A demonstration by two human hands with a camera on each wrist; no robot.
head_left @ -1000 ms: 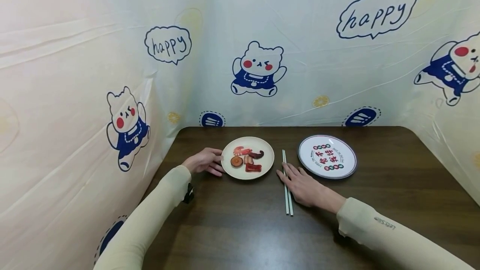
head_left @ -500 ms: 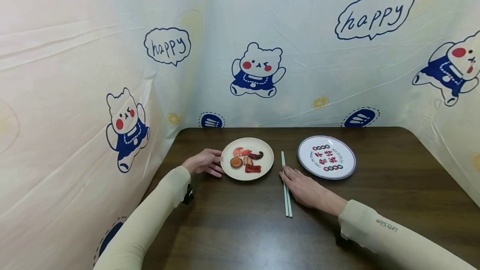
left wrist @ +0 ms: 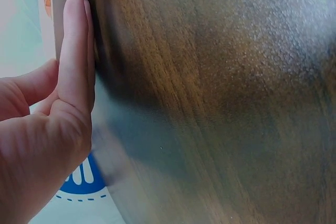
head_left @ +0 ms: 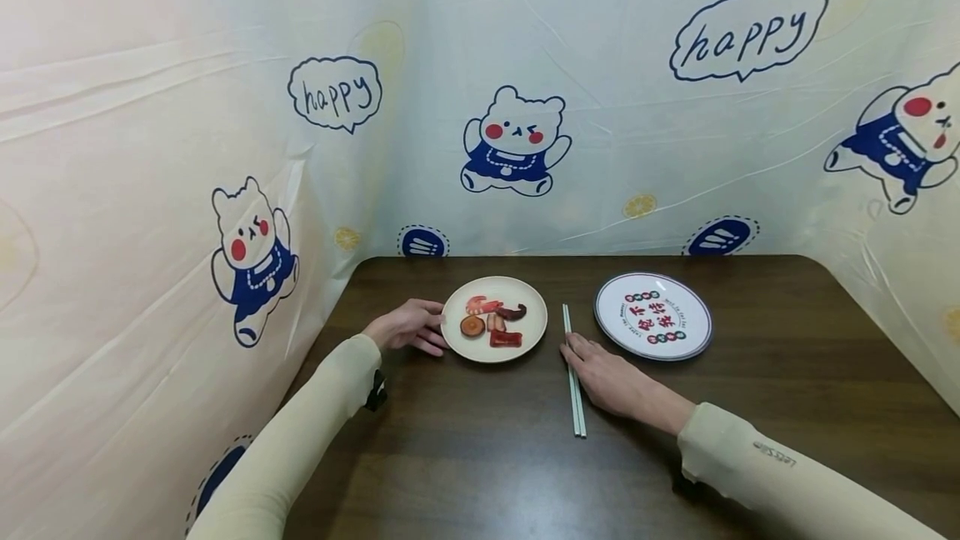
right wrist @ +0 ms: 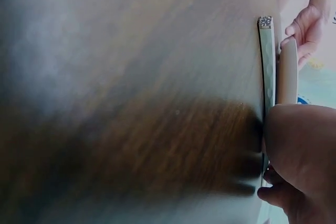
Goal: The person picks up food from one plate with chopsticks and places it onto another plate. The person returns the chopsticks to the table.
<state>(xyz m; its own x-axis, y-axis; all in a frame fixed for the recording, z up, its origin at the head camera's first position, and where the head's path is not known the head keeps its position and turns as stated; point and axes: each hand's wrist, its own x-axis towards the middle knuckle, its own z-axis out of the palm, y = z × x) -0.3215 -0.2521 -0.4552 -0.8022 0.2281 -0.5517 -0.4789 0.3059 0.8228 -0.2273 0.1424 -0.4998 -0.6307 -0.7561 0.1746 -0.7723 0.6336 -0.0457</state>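
Note:
My left hand (head_left: 407, 327) holds the left rim of a cream plate (head_left: 532, 322), thumb at the edge and fingers along its side in the left wrist view. On that plate lie small food pieces: a shrimp (head_left: 482, 305), a round brown slice (head_left: 472, 326), a dark curved piece (head_left: 513, 312), a striped piece (head_left: 496, 322) and a reddish-brown block (head_left: 506, 340). To the right, my right hand (head_left: 606, 373) pinches a pair of pale green chopsticks (head_left: 577, 411) lying lengthwise on the table. Its fingertips are partly hidden.
A white plate (head_left: 611, 319) with a blue rim and red lettering stands beyond my right hand. Everything sits on a dark wooden table (head_left: 465, 457). A printed curtain (head_left: 420, 123) hangs along the back and both sides.
The fingers of my right hand have drawn together at the chopsticks from a more spread pose. My left hand and both plates stay in place.

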